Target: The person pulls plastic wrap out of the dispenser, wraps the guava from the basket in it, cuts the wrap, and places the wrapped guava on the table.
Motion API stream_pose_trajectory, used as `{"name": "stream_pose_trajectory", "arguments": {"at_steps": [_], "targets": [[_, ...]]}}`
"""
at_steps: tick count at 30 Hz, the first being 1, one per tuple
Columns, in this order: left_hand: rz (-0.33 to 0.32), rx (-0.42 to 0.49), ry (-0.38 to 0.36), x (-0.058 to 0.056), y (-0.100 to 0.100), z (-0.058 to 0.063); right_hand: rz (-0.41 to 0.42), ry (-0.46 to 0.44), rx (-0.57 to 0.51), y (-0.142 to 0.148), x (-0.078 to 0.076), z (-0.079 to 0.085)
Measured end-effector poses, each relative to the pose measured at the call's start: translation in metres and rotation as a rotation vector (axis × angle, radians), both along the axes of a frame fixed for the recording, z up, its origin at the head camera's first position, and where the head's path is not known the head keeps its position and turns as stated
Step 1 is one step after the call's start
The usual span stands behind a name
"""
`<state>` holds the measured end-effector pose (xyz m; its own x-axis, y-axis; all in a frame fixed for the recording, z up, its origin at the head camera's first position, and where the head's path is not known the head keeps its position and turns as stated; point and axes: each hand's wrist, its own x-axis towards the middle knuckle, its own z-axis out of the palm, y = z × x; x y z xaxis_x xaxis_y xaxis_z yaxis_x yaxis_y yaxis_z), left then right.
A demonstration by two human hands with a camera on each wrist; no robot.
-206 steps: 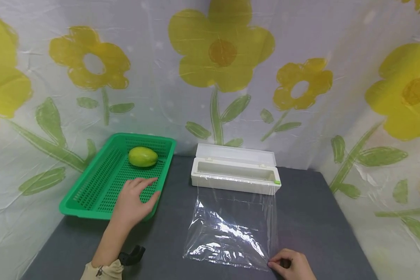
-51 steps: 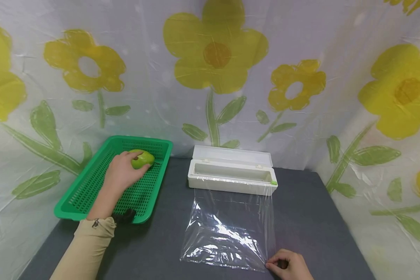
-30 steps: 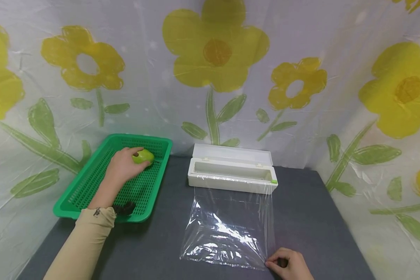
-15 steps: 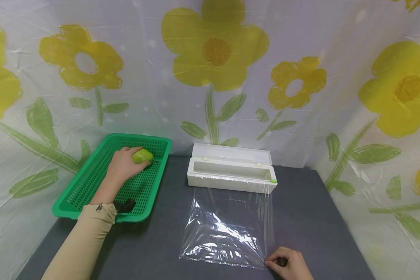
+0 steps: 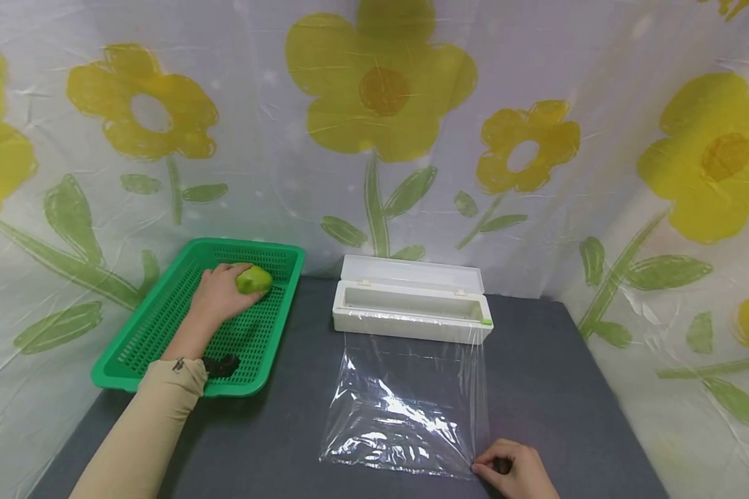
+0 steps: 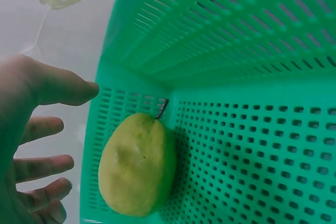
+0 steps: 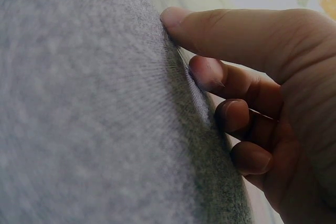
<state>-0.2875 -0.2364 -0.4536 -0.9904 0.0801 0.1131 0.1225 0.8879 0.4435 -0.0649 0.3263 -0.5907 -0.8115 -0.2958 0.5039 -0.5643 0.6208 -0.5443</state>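
My left hand (image 5: 220, 294) reaches into a green plastic basket (image 5: 108, 366) and hovers over a green-yellow papaya (image 5: 254, 279), overlapping its left side in the head view. In the left wrist view the left hand (image 6: 39, 145) is spread and relaxed, with a gap between its fingers and the papaya (image 6: 137, 169), which rests against the basket's end wall. At the lower right, my right hand (image 5: 517, 466) pinches the near right corner of a sheet of cling film (image 5: 402, 416) between thumb and forefinger. The right wrist view shows the right hand (image 7: 273, 98) low against the table.
The cling film runs out of a white dispenser box (image 5: 406, 328), whose lid (image 5: 415, 272) stands raised. A green slider (image 5: 487, 321) sits at the box's right end. Behind the dark grey table (image 5: 555, 388) hangs a sheet (image 5: 256, 69) printed with yellow flowers.
Over the longer span, my left hand has moved from the basket's right side forward over the papaya; in the last second it barely shifts. The right hand keeps its pinch on the cling film's corner.
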Motion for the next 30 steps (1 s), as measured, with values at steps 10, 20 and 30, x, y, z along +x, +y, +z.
{"name": "stream_pose_trajectory", "arguments": {"at_steps": [10,20,30], "targets": [[0.022,0.005,0.048,-0.011,-0.016,-0.01,0.01,0.018,0.008,-0.002,-0.001,0.002],[0.026,-0.02,-0.032,-0.017,-0.026,-0.009,0.015,0.015,0.006,0.0,-0.001,0.001],[0.023,-0.011,-0.082,-0.03,-0.034,-0.024,0.001,-0.005,0.009,0.001,-0.001,0.0]]}}
